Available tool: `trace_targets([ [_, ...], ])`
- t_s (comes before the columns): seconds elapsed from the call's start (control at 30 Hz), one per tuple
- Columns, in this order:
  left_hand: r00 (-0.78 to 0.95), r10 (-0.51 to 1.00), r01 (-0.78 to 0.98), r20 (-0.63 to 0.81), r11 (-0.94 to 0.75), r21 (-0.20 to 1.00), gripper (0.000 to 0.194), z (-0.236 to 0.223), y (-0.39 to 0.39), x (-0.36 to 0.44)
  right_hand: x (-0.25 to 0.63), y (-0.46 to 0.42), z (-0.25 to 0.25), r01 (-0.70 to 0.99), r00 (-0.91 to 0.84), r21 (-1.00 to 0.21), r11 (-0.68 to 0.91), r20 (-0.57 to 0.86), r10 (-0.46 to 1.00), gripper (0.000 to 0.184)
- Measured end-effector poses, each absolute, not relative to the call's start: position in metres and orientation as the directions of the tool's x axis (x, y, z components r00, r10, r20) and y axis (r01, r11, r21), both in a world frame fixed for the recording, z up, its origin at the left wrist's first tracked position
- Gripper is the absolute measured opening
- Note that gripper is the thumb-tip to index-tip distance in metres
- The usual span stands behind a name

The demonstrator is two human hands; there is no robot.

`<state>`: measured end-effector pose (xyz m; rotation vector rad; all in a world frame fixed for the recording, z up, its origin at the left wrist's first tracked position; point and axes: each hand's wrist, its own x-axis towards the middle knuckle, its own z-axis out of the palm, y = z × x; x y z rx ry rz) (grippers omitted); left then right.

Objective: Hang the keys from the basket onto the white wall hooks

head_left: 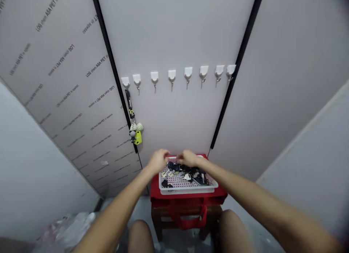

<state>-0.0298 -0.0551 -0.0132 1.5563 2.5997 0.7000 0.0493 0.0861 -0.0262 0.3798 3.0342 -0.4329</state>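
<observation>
A white perforated plastic basket [188, 190] holds a jumble of keys and dark key fobs [200, 176], with several pale yellowish tags [167, 173] on the left side. My left hand [159, 161] is over the basket's back left corner, its thumb and fingers apart, with nothing visible between them. Across from it, my right hand [189, 158] reaches over the back rim with its fingers curled together above the dark fobs. Whatever those fingers hold, if anything, is too small to make out.
A row of white adhesive hooks [172, 75] runs along the wall panel. From the leftmost hangs a black strap keychain [129, 102] with a lime-green case [138, 137]. The basket sits on a red bag [160, 200] over a wooden stool [156, 218]. Clear plastic [68, 231] lies lower left.
</observation>
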Motion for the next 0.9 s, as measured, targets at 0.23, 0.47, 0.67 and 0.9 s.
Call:
trace_targets([
  [0.23, -0.432, 0.9, 0.9, 0.06, 0.426, 0.097, 0.034, -0.06, -0.04, -0.01, 0.062, 0.078, -0.055, 0.303, -0.953, -0.223, 0.927, -0.077, 0.293, 0.018],
  [0.47, -0.442, 0.897, 0.891, 0.018, 0.437, 0.124, 0.02, -0.061, -0.041, -0.008, 0.079, 0.099, -0.04, 0.251, -0.96, -0.757, 0.603, -0.116, 0.255, 0.009],
  [0.67, -0.537, 0.842, 0.694, -0.04, 0.469, 0.546, 0.026, -0.065, -0.038, -0.018, 0.091, 0.105, -0.023, 0.265, -0.936, -0.93, 0.255, -0.184, 0.301, 0.015],
  [0.9, -0.398, 0.906, 0.612, 0.141, 0.148, 0.777, 0.04, -0.065, -0.033, -0.001, 0.088, 0.088, 0.0, 0.144, -0.959, -0.986, -0.089, -0.161, 0.235, 0.021],
])
